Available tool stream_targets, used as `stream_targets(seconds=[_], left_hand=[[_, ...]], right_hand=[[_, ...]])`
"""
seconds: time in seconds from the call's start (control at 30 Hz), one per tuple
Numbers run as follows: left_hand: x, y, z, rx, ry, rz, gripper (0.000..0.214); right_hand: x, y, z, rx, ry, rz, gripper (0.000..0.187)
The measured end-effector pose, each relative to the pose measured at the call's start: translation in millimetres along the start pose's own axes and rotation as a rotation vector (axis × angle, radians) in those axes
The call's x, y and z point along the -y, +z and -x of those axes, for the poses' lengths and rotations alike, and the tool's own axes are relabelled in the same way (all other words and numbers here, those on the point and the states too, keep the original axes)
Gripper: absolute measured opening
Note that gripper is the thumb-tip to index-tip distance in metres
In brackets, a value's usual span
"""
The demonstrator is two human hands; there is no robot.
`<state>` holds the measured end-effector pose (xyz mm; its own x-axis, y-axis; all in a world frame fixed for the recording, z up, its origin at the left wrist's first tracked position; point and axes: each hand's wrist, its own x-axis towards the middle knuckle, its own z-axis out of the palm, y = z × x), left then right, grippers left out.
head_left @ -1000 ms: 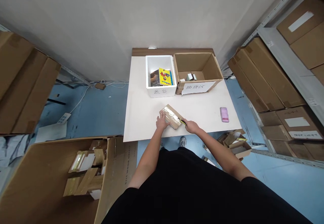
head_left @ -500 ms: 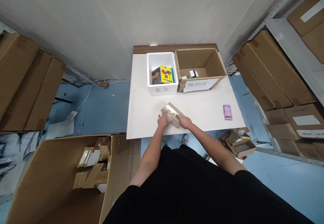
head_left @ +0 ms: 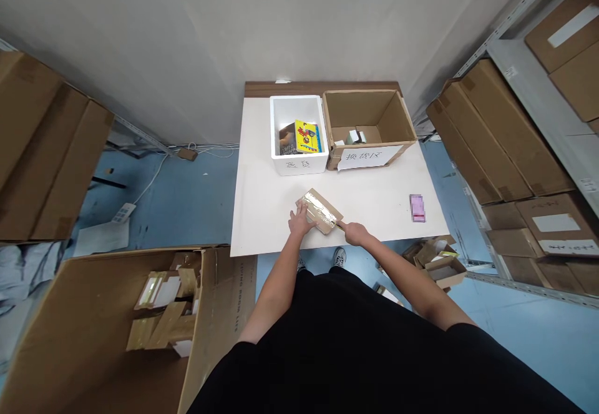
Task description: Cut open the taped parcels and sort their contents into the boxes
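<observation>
A small flat cardboard box point(head_left: 322, 209) with shiny clear tape along its top lies at an angle near the table's front edge. Across its left end my left hand point(head_left: 301, 219) grips it, fingers over the top and thumb towards the near side. Just off the box's right corner, my right hand point(head_left: 356, 233) is closed around a thin, narrow brownish piece point(head_left: 341, 224) that reaches to the box; whether it is tape or a tool I cannot tell.
Behind the box stand a white foam bin point(head_left: 299, 165) with books and an open carton point(head_left: 407, 133) with small items. A pink pack point(head_left: 417, 208) lies on the white table point(head_left: 262, 214) at right. A large carton point(head_left: 93, 301) holding packages stands left; opened boxes point(head_left: 444, 270) lie below right.
My right hand has moved a little right, away from the box's corner, exposing the narrow piece between them. My left hand stays on the box, which has hardly moved.
</observation>
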<state>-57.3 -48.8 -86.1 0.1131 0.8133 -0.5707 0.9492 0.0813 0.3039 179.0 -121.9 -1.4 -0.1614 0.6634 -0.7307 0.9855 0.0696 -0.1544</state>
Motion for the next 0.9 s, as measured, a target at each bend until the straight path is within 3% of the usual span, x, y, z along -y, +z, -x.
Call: stream_targets(seconds=[0.13, 0.27, 0.4, 0.53, 0.63, 0.77, 0.83, 0.9], left_hand=[[-4, -2.0, 3, -0.003, -0.012, -0.009, 0.111], [-8, -1.2, 4, -0.04, -0.031, 0.025, 0.108], [-15, 1.7, 4, -0.058, -0.015, 0.019, 0.106], [-31, 12.1, 13, -0.098, -0.026, -0.04, 0.107], [-46, 27.4, 27, -0.115, -0.089, -0.121, 0.107], [-52, 39.4, 44, -0.14, -0.174, -0.207, 0.101], [-52, 35.8, 47, -0.174, -0.152, -0.234, 0.091], [-53, 28.1, 46, -0.18, -0.031, -0.233, 0.08]], right_hand=[[-13, 11, 13, 0.028, 0.014, 0.014, 0.08], [-48, 35, 29, 0.071, 0.05, -0.097, 0.072], [-79, 47, 29, -0.234, 0.135, -0.404, 0.071], [-70, 39, -12, -0.398, 0.214, -0.587, 0.081], [-51, 33, -53, -0.404, 0.23, -0.649, 0.091], [-38, 34, -90, -0.422, 0.227, -0.706, 0.09], [-39, 35, -102, -0.441, 0.217, -0.735, 0.089], [-42, 33, -111, -0.446, 0.188, -0.764, 0.091]])
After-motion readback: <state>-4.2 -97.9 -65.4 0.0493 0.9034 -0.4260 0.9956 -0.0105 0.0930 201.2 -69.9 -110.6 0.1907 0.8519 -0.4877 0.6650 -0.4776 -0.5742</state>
